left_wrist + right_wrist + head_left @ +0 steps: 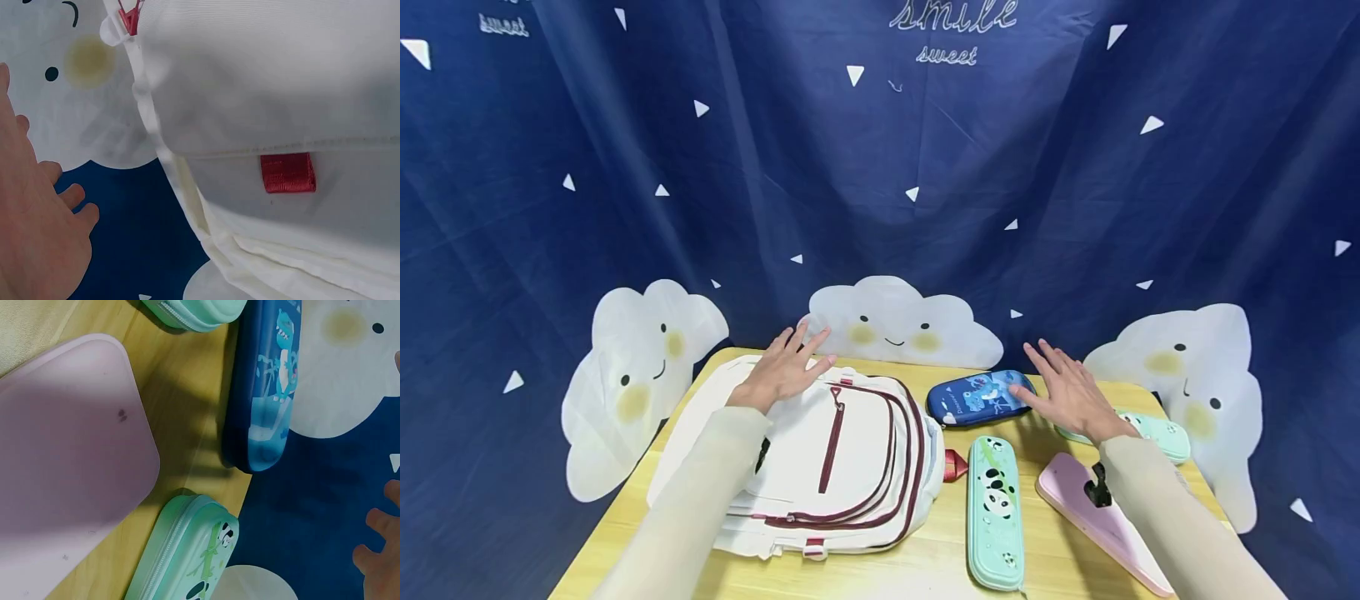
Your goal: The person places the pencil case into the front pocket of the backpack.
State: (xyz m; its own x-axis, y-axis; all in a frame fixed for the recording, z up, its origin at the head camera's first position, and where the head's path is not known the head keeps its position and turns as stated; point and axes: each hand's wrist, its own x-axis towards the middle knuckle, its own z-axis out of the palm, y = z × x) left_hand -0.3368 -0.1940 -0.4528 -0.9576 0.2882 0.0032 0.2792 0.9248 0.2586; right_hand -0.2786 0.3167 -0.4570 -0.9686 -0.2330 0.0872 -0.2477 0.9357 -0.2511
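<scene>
My left hand (784, 368) hovers with spread fingers over the top of a white backpack (805, 442) with dark red zips, which lies flat on the table. In the left wrist view the backpack's red loop (289, 173) shows, with the hand (40, 206) off to the side. My right hand (1070, 393), fingers also spread, is held in the air near a blue dinosaur pencil case (977, 397). Beneath that wrist lie a pink flat case (1093, 517) and a mint pencil case (1165, 435), partly hidden by the arm. Neither hand holds anything.
A second mint pencil case (996, 512) with pandas lies between the backpack and the pink case. The wooden table (925, 558) ends at a dark blue curtain (880, 192) printed with white clouds and triangles.
</scene>
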